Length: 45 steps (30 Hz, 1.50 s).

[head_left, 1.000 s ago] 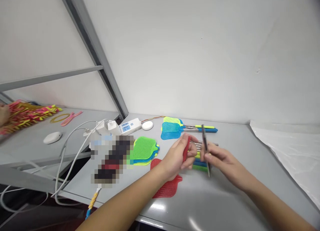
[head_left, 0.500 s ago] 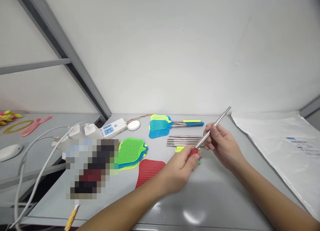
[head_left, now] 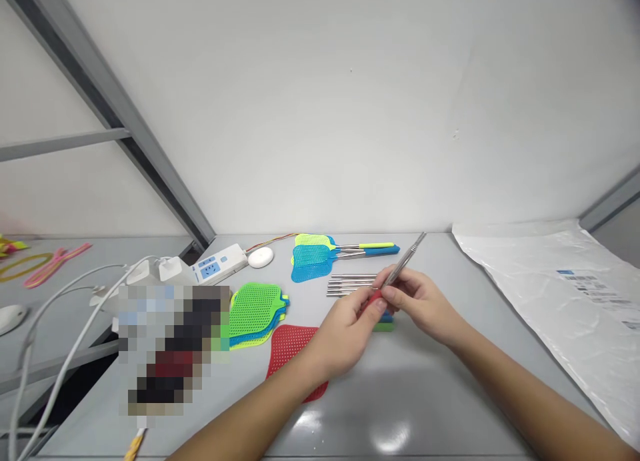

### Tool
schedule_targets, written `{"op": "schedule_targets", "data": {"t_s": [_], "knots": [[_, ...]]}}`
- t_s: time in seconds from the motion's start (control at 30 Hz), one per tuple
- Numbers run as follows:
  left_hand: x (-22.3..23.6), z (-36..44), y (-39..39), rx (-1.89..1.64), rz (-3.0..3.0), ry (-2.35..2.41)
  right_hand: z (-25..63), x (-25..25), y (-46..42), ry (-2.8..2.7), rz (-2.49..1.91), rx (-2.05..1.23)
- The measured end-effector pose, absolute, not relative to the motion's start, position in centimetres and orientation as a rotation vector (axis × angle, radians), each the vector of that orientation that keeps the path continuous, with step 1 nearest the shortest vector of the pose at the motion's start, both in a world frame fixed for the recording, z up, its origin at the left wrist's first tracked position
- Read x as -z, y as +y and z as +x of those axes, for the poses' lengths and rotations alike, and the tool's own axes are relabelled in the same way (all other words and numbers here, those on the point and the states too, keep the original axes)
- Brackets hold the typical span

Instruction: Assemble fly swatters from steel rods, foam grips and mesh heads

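Note:
My left hand (head_left: 353, 331) is closed around a red handle grip (head_left: 375, 296), mostly hidden by the fingers. From the grip a metal rod (head_left: 406, 261) slants up and away to the right. The fingers of my right hand (head_left: 420, 301) pinch the rod's lower part, right beside the grip. Just behind the hands lie several bare metal rods (head_left: 345, 286) in a row. Blue and green handle grips (head_left: 384, 326) show partly below my fingers. A red fly swatter head (head_left: 293, 348) lies under my left forearm.
Stacked green, blue and yellow swatter heads (head_left: 255, 311) lie at the left. Swatters with rods and handles (head_left: 313, 262) lie near the wall. A power strip (head_left: 220, 264), white round device (head_left: 261, 257) and cables are back left; a white plastic bag (head_left: 540, 301) covers the right.
My right hand has slid down the rod toward the red grip and now meets my left hand. The view has shifted slightly, and more of the red swatter head shows.

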<state>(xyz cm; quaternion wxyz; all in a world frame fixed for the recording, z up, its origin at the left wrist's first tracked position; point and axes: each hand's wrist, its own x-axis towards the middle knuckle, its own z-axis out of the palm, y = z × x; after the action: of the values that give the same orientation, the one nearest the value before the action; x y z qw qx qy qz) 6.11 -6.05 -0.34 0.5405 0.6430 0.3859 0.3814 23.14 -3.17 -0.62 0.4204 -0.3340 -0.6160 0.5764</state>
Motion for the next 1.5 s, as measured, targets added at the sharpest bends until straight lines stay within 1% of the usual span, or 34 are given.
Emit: {"op": "schedule_targets", "data": {"t_s": [0.2,0.27,0.4,0.57,0.63,0.8,0.9,1.0,1.1,1.17,1.3,1.5], "knots": [[-2.2,5.0,-4.2,-0.585,1.511,0.945,24.6,0.9,-1.5,-1.243,-0.807,-1.438],[-3.2,4.3,-3.3,-0.551,1.465,0.968,25.2,0.8,-1.0,-1.243,-0.798,-1.463],[-4.0,2.9,-2.0,-0.767,1.390,1.041,25.8,0.7,-0.9,-1.389,-0.815,-1.489],[-3.1,1.8,-1.7,-0.945,1.426,1.174,25.1,0.9,-1.4,-1.494,-0.810,-1.604],[-2.6,1.7,-1.7,-1.004,1.436,1.172,24.7,1.1,-1.5,-1.481,-0.835,-1.576],[-2.2,1.6,-1.9,-1.114,1.468,1.250,25.1,0.9,-1.3,-1.569,-1.063,-1.380],[-2.3,1.4,-2.1,-1.131,1.608,1.409,25.2,0.5,-1.4,-1.796,-1.159,-1.311],[-2.4,1.2,-2.1,-1.183,1.694,1.455,24.5,0.3,-2.2,-2.088,-1.164,-1.075],[-2.3,1.0,-1.9,-1.230,1.630,1.377,23.5,0.4,-3.1,-2.323,-1.133,-0.746],[-2.3,0.9,-1.7,-1.231,1.524,1.257,23.1,0.6,-3.4,-2.397,-1.136,-0.606],[-1.9,1.0,-1.4,-1.179,1.358,1.054,23.2,0.9,-3.3,-2.455,-1.132,-0.458],[-0.9,1.7,-1.4,-1.129,1.282,0.996,23.5,0.9,-3.3,-2.487,-1.127,-0.319]]}}
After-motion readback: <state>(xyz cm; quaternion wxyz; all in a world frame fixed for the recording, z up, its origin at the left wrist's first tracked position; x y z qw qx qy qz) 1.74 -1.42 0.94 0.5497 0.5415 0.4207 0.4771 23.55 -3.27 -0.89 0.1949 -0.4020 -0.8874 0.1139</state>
